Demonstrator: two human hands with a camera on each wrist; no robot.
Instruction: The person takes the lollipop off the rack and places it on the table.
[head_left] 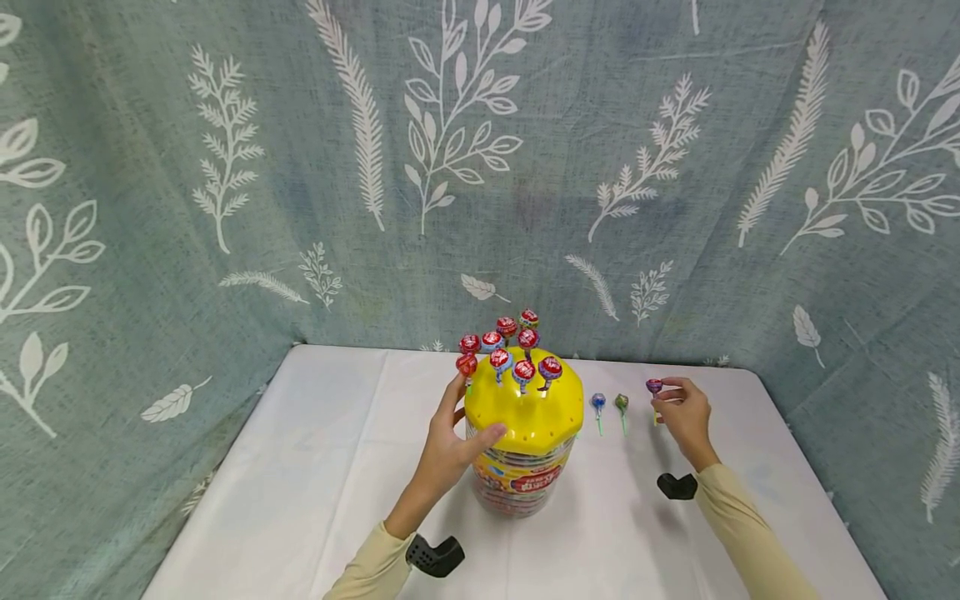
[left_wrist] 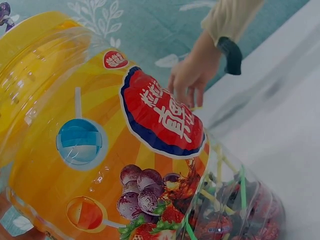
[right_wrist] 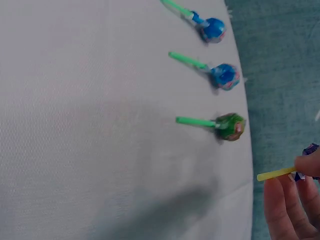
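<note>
A clear plastic candy jar (head_left: 534,482) with a yellow lid (head_left: 525,421) stands on the table. Several wrapped lollipops (head_left: 524,372) stick up from the lid's far part. My left hand (head_left: 442,454) grips the jar at the lid's left side, thumb across the near rim. To the right of the jar, my right hand (head_left: 688,418) pinches a purple-wrapped lollipop (head_left: 654,386) just above the table. Its yellow stick (right_wrist: 275,174) points out from the fingers in the right wrist view. Between jar and right hand lie a blue lollipop (head_left: 597,401) and a green lollipop (head_left: 622,402).
The white table (head_left: 360,475) ends at a patterned grey-green curtain (head_left: 555,208) behind and at both sides. In the right wrist view, another blue lollipop (right_wrist: 214,30) lies beyond the other two. More lollipops (left_wrist: 225,220) show inside the jar.
</note>
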